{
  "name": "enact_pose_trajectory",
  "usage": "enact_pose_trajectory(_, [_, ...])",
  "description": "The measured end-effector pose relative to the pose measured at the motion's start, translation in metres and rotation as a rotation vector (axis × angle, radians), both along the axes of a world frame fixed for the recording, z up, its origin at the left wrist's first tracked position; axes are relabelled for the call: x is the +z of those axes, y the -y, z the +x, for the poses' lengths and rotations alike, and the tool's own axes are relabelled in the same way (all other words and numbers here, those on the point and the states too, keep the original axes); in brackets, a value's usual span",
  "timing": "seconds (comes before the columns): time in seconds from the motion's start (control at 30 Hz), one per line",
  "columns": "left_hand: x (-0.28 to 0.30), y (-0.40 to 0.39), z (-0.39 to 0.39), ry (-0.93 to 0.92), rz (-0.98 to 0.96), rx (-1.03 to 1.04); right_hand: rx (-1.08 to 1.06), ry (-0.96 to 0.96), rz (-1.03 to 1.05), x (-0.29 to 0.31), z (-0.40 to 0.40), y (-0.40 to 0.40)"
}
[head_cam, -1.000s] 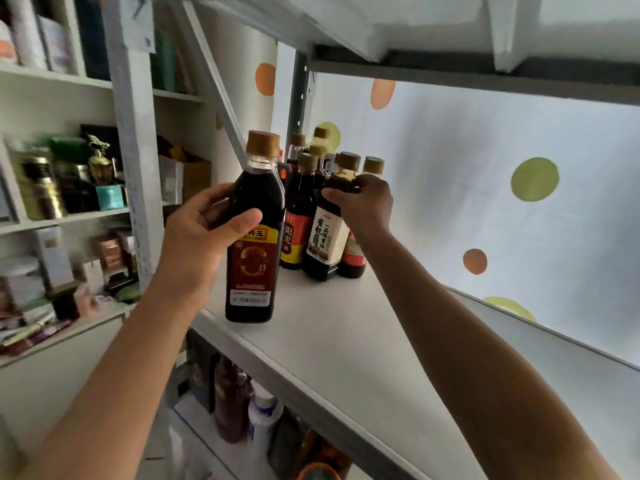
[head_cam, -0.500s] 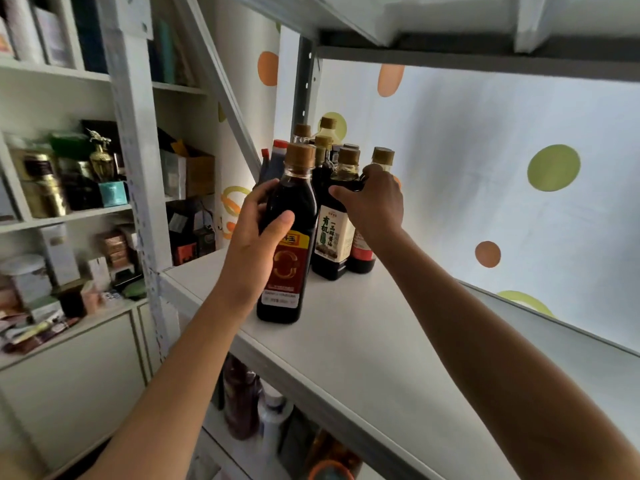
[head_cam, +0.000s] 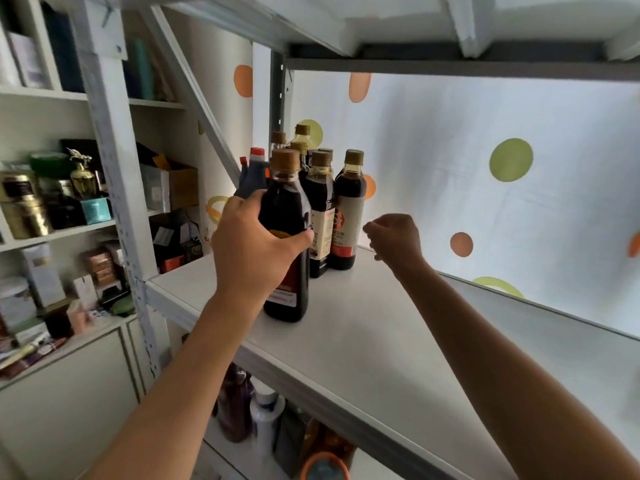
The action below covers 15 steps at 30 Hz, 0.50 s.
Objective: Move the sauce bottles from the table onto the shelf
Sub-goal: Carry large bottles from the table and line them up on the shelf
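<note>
The left hand [head_cam: 256, 247] wraps the front soy sauce bottle [head_cam: 289, 216] near the shelf [head_cam: 363, 341] edge, hiding its label; the right hand [head_cam: 394, 237], loosely curled and empty, hovers at 3 o'clock over bare board.

Storeroom: metal rack shelf [head_cam: 346, 341], cluttered boxes [head_cam: 173, 188], stocked sauce bottles [head_cam: 320, 202].

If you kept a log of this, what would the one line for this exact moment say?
left hand: gripping dark sauce bottle standing on shelf | right hand: loosely curled, empty, beside bottle group | phase: placing
</note>
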<state>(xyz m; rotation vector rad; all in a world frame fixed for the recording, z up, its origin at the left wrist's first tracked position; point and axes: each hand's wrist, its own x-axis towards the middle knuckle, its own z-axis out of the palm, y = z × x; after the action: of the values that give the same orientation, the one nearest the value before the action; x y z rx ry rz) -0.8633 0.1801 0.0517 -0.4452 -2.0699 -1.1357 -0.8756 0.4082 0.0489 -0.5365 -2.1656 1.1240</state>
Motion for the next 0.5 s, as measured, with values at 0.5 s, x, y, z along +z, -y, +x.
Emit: enact_pose_trajectory(0.5, [0.007, -0.107, -0.05, -0.037, -0.021, -0.126, -0.134, 0.305, 0.082, -0.057, 0.014, -0.029])
